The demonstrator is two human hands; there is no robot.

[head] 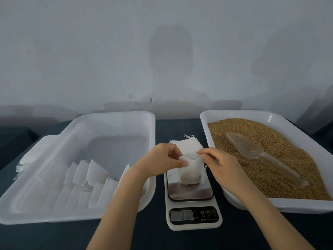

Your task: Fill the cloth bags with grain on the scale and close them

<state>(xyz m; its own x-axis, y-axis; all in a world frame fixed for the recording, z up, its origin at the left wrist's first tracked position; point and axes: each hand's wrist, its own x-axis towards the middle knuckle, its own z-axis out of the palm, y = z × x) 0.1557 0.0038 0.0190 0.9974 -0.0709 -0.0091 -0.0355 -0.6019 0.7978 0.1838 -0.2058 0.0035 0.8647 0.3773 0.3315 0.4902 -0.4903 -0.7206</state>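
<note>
Two big white trays flank everything. The left tray [77, 120] has white bags lying in rows, and the right tray [234, 113] is full of grain [270, 170] with a clear scoop [252, 148] resting on it. Between them sits the scale [193, 202], and the cloth bag [189, 175] stands on its steel plate, bottom bulging with grain.

Left hand [160, 159] and right hand [222, 164] each pinch one side of the bag's mouth, holding it open. It's thin, floppy, light cloth, so I'd grab the rim or drawstring, never the belly, or it slumps and spills.

Spare bags [187, 144] are stacked right behind it. The display [182, 215] is blurry, maybe 23-something, and the string by the right fingers is barely visible.
</note>
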